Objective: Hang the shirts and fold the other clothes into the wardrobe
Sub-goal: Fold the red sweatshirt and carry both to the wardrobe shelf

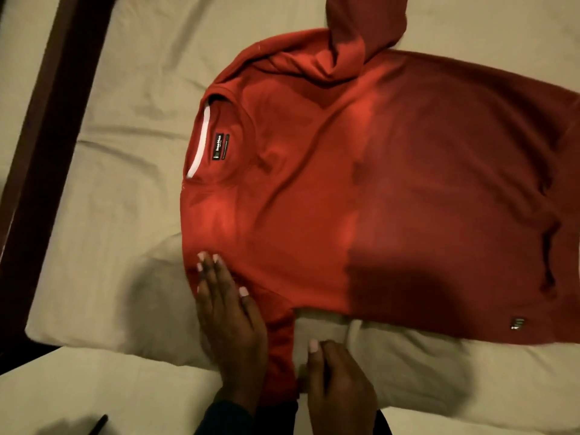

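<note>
One wide bed sheet (131, 189) fills the view, and on it our red sweatshirt (361, 199) lies flat, neck toward nine o'clock, hem off toward three. Its far sleeve (361, 29) bunches up at twelve o'clock; the near sleeve (281, 356) runs down toward six. Our left hand (232, 328) lies flat on that sleeve and shoulder, fingers straight and pressing. Our right hand (339, 381) sits just beside the sleeve's edge, fingers loosely bent — whether they pinch the cloth we cannot tell. We judge this the smoothing step before the first fold. Next comes bringing the near sleeve across the chest, which calls for holding the shoulder steady. No wardrobe is in view.
</note>
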`<state>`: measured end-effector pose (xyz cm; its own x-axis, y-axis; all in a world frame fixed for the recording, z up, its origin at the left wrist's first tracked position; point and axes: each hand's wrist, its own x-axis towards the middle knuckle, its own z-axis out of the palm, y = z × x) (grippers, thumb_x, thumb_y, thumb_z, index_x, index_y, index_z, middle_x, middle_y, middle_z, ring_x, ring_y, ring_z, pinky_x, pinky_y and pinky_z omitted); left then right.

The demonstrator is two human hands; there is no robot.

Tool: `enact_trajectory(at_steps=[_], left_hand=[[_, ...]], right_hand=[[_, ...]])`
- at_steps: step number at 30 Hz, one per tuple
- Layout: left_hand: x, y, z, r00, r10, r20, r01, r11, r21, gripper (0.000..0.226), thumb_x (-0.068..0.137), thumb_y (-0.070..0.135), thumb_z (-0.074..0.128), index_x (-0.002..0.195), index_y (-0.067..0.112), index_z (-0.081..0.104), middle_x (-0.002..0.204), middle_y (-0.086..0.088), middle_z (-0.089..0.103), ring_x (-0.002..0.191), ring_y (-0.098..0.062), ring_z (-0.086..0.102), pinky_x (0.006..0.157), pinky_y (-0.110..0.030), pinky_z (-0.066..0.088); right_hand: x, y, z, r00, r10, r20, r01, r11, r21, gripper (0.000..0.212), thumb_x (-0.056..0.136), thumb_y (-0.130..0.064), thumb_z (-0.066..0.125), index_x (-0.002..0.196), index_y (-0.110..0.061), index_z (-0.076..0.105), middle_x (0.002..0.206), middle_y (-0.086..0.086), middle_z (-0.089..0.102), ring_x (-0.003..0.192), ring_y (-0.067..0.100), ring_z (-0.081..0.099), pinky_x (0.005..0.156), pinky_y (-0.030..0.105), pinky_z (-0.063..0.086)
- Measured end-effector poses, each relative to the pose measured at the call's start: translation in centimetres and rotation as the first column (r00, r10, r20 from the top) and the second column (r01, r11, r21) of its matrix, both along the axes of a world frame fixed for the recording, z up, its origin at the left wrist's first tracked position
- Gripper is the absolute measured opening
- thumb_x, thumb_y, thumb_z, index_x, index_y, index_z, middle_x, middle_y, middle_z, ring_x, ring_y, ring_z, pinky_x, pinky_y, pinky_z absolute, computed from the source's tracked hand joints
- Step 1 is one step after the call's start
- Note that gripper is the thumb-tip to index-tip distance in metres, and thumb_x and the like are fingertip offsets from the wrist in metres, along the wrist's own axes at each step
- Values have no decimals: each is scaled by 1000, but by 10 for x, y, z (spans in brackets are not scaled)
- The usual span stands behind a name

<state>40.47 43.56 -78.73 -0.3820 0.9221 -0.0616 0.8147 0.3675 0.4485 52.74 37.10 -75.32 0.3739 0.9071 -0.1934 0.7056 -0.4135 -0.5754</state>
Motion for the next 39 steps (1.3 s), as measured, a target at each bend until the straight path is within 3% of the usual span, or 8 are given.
enact_trajectory(at_steps=[7,11,15,20,24,29,36,39], left_hand=[[76,84,-33,887,-457,-62,454,889,-56,58,105,30,26,159,11,19,167,-7,11,155,-18,4,124,-41,9],[80,85,-44,873,-457,-171,446,890,-101,58,106,29,30,159,11,17,167,-5,11,155,-18,5,125,-42,10],[79,88,-38,863,-471,-183,458,882,-109,58,104,35,27,159,16,20,167,-2,12,155,-16,8,124,-41,12],[42,105,-36,948,-214,-235,188,974,-127,59,104,44,29,159,22,22,167,-2,14,154,-24,11,124,-45,11],[51,109,-30,977,-142,-157,134,989,-58,58,103,36,32,157,14,28,166,-6,18,154,-26,14,123,-48,15],[85,176,-24,878,-476,52,464,872,156,51,104,23,36,154,12,35,165,-4,22,154,-16,14,124,-40,15],[115,331,-45,822,-570,-13,558,799,222,49,103,24,37,150,11,44,154,-13,44,136,-35,47,112,-44,34],[96,382,-40,793,-595,-130,608,755,245,53,105,26,39,157,19,30,165,-13,20,151,-30,24,117,-37,24]], right_hand=[[37,124,-44,980,105,167,-125,986,112,32,97,-23,40,109,-7,65,109,16,62,95,31,54,84,41,42],[57,140,-61,939,276,204,-299,950,91,29,95,-25,42,109,-11,62,102,11,60,87,29,54,72,42,47],[77,137,-62,891,338,304,-385,916,111,33,95,-31,50,123,-17,61,127,8,56,109,27,49,89,41,40],[165,135,-68,888,-118,445,134,991,-6,55,102,-40,36,155,-23,32,163,6,27,150,26,23,116,51,24],[174,145,-57,917,-141,373,133,990,45,53,101,-33,37,149,-11,41,158,12,35,147,31,29,112,50,29],[177,213,-47,970,-34,240,-38,957,289,40,97,-20,42,128,-6,63,129,16,60,115,37,55,96,45,42],[172,330,-49,965,84,247,-130,976,176,14,96,-15,54,105,-8,61,98,18,58,90,40,56,73,44,44],[169,352,-47,939,126,321,-179,973,143,18,98,-19,52,108,-7,60,101,20,58,93,40,54,82,46,43]])
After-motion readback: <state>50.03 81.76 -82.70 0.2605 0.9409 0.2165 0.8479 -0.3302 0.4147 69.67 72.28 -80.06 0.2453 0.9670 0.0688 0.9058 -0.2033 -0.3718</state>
